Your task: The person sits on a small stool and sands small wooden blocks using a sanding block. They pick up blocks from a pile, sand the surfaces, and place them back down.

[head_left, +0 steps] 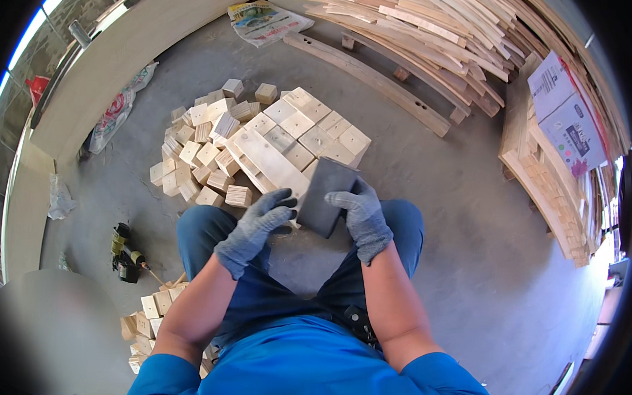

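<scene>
I hold a dark grey slab (323, 198), flat and rectangular, slanting over the near end of a pale plank (270, 157). The plank lies along the near-left edge of the stack (319, 121), its far end beside loose cubes (207, 155).

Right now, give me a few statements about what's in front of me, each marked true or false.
1. The right hand holds a dark slab. True.
2. The drill is on the person's right. False: the drill is on the left.
3. The left hand wears a gray glove. True.
4. The shirt is red. False: the shirt is blue.
5. The printed box is on the right. True.
</scene>
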